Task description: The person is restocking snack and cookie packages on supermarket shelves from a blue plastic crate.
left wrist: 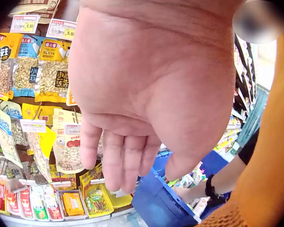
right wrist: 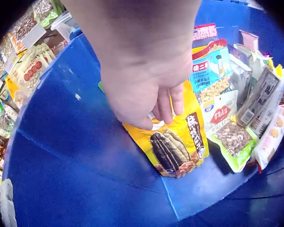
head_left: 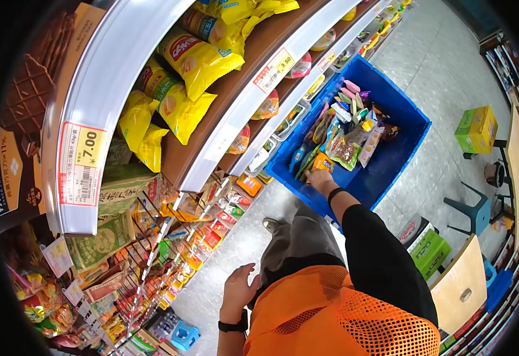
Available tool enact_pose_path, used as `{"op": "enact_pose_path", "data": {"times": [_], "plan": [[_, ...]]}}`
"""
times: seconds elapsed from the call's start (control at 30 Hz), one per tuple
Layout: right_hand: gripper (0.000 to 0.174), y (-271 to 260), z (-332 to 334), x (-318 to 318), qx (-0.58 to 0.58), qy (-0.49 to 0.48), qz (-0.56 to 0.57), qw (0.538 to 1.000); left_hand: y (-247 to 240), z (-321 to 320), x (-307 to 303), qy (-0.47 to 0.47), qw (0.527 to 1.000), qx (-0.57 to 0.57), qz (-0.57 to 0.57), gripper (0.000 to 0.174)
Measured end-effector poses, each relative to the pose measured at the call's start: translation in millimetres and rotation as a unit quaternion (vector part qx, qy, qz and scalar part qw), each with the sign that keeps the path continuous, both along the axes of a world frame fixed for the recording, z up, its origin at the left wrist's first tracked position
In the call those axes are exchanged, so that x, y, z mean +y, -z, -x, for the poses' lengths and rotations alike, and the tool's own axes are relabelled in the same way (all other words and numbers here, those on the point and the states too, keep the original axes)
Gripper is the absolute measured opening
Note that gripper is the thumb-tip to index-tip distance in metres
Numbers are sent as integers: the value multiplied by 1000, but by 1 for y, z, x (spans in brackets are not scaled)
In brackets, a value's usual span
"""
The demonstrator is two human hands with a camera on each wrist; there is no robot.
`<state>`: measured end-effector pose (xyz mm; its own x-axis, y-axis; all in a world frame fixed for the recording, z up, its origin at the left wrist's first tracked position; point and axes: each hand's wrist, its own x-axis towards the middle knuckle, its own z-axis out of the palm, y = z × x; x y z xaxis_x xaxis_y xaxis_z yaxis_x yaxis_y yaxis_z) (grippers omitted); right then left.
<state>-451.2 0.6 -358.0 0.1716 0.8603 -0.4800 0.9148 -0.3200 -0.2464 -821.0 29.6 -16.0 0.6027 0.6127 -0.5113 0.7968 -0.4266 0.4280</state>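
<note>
Inside a blue plastic bin [head_left: 404, 155], my right hand [head_left: 320, 180] pinches the upper part of a yellow bag of sunflower seeds [right wrist: 173, 150]. The bag leans near the bin's wall, its front with the seed picture facing up; its top is hidden under the hand. Beside it lie a blue nut bag [right wrist: 211, 73], a white and green snack bag [right wrist: 231, 135] and several other packets. My left hand [head_left: 240, 289] hangs beside the body with nothing in it, its fingers loosely extended in the left wrist view, in front of hanging nut bags [left wrist: 54, 71].
Shelves [head_left: 253, 83] with yellow snack bags [head_left: 197, 59] and price tags run along the left. Low down are racks of hanging packets [head_left: 212, 234]. At right stand a teal stool [head_left: 471, 206], a green and yellow carton [head_left: 476, 129] and a wooden board [head_left: 461, 285].
</note>
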Motion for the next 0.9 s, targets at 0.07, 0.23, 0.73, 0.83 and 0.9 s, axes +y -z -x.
{"op": "enact_pose_path", "data": {"times": [0.07, 0.23, 0.73, 0.83, 0.9], "plan": [[23, -7, -2, 7, -1, 14, 83, 996, -1, 1, -2, -8, 1000, -5, -5, 36], [21, 3, -14, -30, -9, 52, 48, 997, 0, -6, -7, -26, 999, -18, -24, 35], [6, -271, -82, -66, -61, -90, -509, 854, 35, -85, -25, 24, 980, -177, -88, 40], [7, -288, -47, -22, -36, -175, -529, 829, 44, -82, -13, -15, 970, -213, -117, 54], [7, -287, -4, 5, -6, -229, -524, 820, 36, -61, -6, -42, 968, -206, -135, 63]]}}
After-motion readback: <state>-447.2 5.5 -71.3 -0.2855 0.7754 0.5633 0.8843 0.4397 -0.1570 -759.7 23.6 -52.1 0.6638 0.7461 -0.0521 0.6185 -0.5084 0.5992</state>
